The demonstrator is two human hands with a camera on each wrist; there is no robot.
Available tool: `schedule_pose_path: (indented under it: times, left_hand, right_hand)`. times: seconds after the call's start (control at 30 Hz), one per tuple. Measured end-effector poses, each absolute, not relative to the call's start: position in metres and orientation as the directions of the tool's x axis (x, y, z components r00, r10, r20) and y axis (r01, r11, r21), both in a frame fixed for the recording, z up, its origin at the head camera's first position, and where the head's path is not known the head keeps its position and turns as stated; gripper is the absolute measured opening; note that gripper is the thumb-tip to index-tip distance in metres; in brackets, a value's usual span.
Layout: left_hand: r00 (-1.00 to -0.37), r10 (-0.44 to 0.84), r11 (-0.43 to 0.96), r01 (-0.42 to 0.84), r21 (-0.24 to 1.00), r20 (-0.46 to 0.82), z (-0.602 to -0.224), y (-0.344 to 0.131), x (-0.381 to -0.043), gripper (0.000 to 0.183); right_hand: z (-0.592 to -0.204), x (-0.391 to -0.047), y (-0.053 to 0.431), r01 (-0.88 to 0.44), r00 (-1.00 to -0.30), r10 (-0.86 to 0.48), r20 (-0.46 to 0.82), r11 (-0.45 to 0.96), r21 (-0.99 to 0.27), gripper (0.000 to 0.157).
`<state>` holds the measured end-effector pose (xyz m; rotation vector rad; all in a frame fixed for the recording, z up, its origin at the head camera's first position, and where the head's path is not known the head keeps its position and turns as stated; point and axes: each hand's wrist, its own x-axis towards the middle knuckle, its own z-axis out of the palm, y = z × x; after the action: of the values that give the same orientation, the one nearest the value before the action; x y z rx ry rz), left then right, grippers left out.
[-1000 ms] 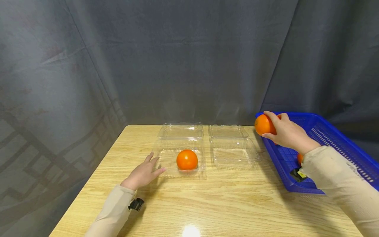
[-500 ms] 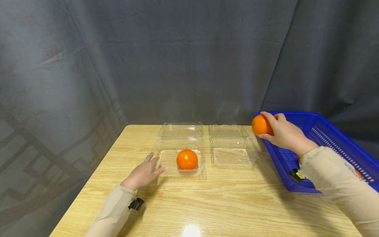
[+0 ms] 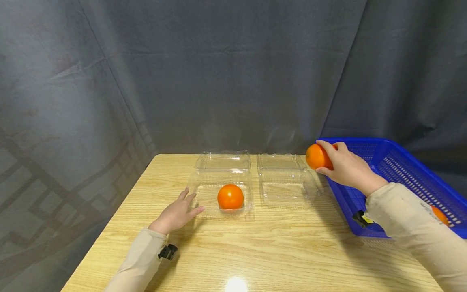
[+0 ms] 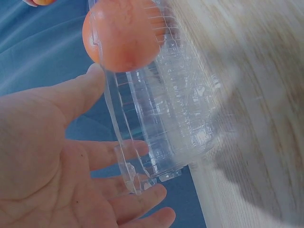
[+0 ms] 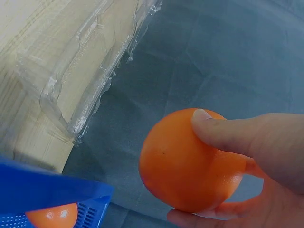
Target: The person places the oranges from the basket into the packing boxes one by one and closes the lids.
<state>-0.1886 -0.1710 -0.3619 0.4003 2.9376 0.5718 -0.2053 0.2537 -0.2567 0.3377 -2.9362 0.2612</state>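
My right hand [image 3: 344, 166] grips an orange [image 3: 318, 157], held up over the left rim of the blue basket [image 3: 341, 198]. In the right wrist view the thumb lies across the top of that orange [image 5: 185, 161], with fingers curled beneath. My left hand [image 3: 177, 211] has its fingers spread at the left edge of a clear plastic clamshell box [image 3: 204, 200]. A second orange [image 3: 230, 197] sits in the right part of that box. The left wrist view has the thumb and fingers [image 4: 137, 204] right at the box's rim.
Another open clear clamshell box [image 3: 284, 190] stands between the first box and the basket. More oranges [image 3: 439, 215] lie in the basket, partly hidden by the right sleeve. A grey curtain [image 3: 233, 81] hangs behind the wooden table [image 3: 255, 251].
My right hand has moved a little to the left with the orange, from over the basket toward its left rim. The left hand and the orange in the box have stayed put.
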Motion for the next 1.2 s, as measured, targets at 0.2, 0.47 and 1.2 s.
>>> schedule_pose_path:
  times: [0.2, 0.47, 1.2]
  left_hand:
    - [-0.957, 0.281, 0.892, 0.235, 0.385, -0.066, -0.361, -0.171, -0.188, 0.066]
    - [-0.958, 0.281, 0.891, 0.237, 0.388, -0.06, -0.362, -0.17, -0.188, 0.065]
    - [-0.958, 0.281, 0.89, 0.237, 0.389, -0.061, -0.362, -0.171, -0.189, 0.065]
  right_hand:
    - [-0.258, -0.205, 0.251, -0.258, -0.953, -0.225, 0.205, 0.955, -0.149, 0.074]
    - [-0.259, -0.203, 0.246, -0.277, -0.946, -0.243, 0.216, 0.95, -0.143, 0.074]
    - [-0.265, -0.199, 0.228, -0.361, -0.907, -0.321, 0.272, 0.926, -0.113, 0.072]
